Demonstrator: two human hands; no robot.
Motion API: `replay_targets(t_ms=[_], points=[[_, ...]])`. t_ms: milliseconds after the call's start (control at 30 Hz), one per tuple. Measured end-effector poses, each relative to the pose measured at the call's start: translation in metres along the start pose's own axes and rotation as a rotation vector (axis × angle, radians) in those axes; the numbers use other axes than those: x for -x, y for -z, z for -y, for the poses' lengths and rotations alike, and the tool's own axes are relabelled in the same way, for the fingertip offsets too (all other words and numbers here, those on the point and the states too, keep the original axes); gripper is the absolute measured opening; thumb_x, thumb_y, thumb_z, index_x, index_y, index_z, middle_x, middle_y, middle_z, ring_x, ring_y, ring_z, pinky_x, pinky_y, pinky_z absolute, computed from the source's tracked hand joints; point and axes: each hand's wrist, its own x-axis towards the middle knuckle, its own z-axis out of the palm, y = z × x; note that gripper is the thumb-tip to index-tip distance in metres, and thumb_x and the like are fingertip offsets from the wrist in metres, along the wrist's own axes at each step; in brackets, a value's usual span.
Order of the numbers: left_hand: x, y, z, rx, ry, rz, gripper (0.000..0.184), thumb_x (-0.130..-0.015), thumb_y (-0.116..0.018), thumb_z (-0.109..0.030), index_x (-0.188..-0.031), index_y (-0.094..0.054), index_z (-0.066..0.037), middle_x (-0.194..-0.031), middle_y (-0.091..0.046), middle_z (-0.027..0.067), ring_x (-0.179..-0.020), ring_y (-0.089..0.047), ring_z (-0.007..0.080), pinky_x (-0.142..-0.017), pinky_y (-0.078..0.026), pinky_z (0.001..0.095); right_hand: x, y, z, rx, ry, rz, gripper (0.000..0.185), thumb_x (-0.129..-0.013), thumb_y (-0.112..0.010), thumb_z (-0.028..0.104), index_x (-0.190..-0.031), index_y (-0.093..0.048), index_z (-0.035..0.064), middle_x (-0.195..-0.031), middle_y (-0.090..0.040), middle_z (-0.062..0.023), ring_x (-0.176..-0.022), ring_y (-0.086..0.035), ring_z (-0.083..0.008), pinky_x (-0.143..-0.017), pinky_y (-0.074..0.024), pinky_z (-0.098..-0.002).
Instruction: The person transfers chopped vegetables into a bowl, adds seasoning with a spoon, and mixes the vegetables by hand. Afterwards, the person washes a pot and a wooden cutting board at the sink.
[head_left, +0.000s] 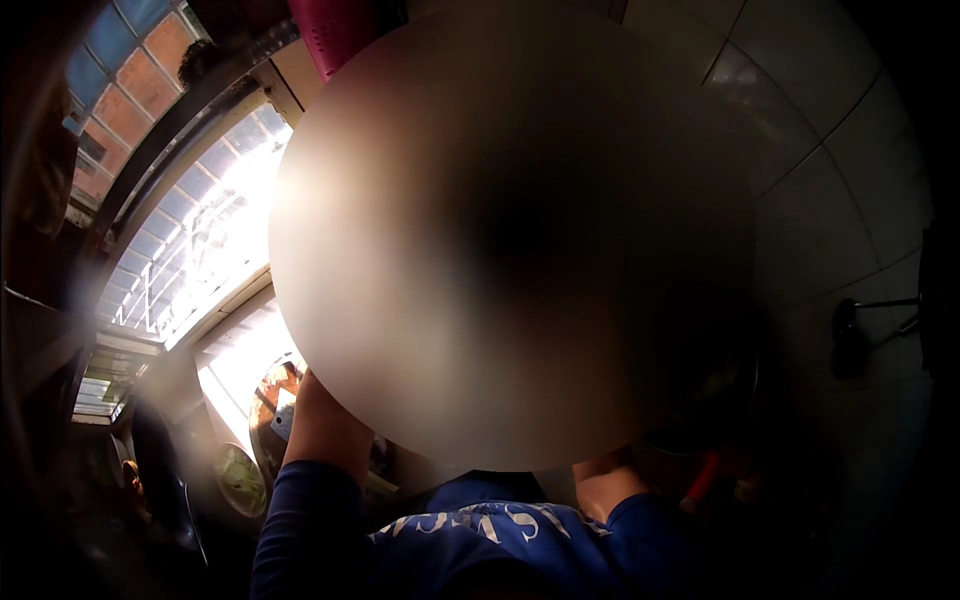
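A large round blurred patch covers the middle of the head view and hides both of my hands. My left forearm [330, 425], in a blue sleeve, runs up into the blur from the lower left. On the other side, only a short stretch of my right forearm [605, 485] shows below the patch. Just left of my left forearm is a round dish-like thing [262, 430] with reddish-brown patches and a pale piece. What either hand holds or touches cannot be made out.
Bright light comes through a barred window [190, 230] at left. A greenish round item [240, 478] sits at lower left. At top is a pink perforated object [333, 30]. A tiled wall [800, 110] with a dark fixture [850, 320] stands at right; something red [703, 480] shows below.
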Motion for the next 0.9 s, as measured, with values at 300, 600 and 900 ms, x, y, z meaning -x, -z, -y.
replay_targets(t_ms=[300,600,900], points=[[-0.015,-0.01,0.013,-0.099,-0.009,0.03,0.061,-0.074,-0.046,-0.01,-0.135,-0.039,-0.018,-0.14,-0.037,0.0088,-0.129,-0.034,0.0232,-0.106,-0.03,0.0305,-0.008,0.009,-0.008,0.025,0.018,0.038,0.042,-0.068,-0.059,0.02,-0.105,-0.047,0.0059,-0.111,-0.044,-0.0126,-0.094,-0.053,-0.0313,-0.061,-0.0549,-0.0459],[0.011,0.009,-0.013,-0.129,-0.013,0.047,0.062,-0.074,-0.045,-0.006,-0.135,-0.037,-0.016,-0.142,-0.034,0.0058,-0.133,-0.028,0.0208,-0.107,-0.028,0.0311,-0.01,0.004,-0.014,-0.04,0.039,0.093,0.034,-0.073,-0.057,0.018,-0.103,-0.047,0.0052,-0.111,-0.045,-0.0138,-0.096,-0.056,-0.0301,-0.066,-0.0572,-0.0453],[0.02,0.013,-0.018,-0.078,-0.032,0.008,0.062,-0.071,-0.041,-0.004,-0.133,-0.04,-0.013,-0.139,-0.037,0.0098,-0.13,-0.033,0.0213,-0.107,-0.028,0.0295,0.005,-0.018,-0.002,-0.017,0.09,0.123,0.044,-0.072,-0.055,0.014,-0.112,-0.046,-0.0009,-0.109,-0.049,-0.0151,-0.091,-0.059,-0.0306,-0.07,-0.0575,-0.0442]])
